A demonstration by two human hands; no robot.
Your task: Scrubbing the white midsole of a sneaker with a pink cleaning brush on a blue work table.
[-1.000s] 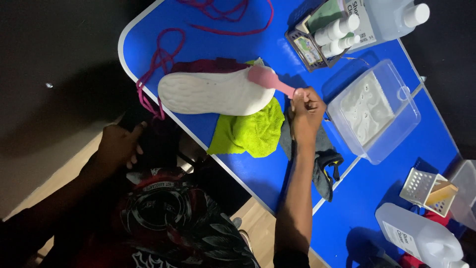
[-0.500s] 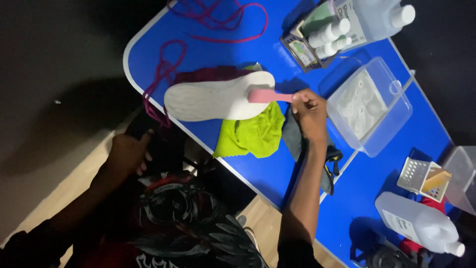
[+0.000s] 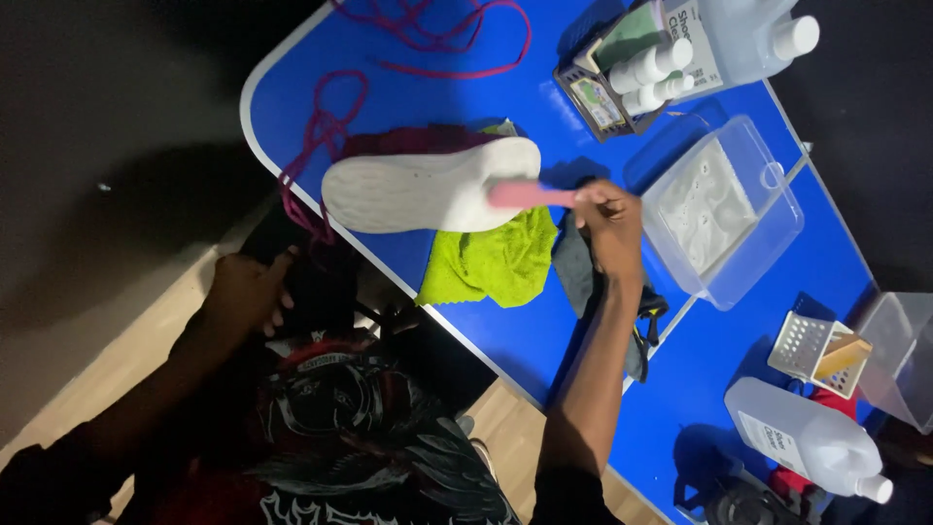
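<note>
Two hands work at the near edge of a blue worktop (image 3: 466,87) with a pale rim. The left hand (image 3: 245,292) hangs below that edge in shadow, its fingers curled on something dark that cannot be made out. The right hand (image 3: 610,222) has its fingers clamped together on the end of a pink brush handle (image 3: 530,195), whose other end lies against the heel of a shoe (image 3: 428,185) turned sole-up; the sole is white, smooth-edged and finely ridged, and only a strip of maroon upper shows behind it. Under the shoe lies a crumpled lime-green cloth (image 3: 486,261), with a grey rag (image 3: 575,272) partly hidden by the forearm. Just right of the hand sits a clear plastic tub (image 3: 768,228) holding foamy water. Further off, loose maroon laces (image 3: 437,39) loop across the worktop, and a small dark tray (image 3: 598,102) holds white-capped bottles beside a clear jug cut off by the frame. A second jug (image 3: 807,442) with a pale label lies at the lower right.
</note>
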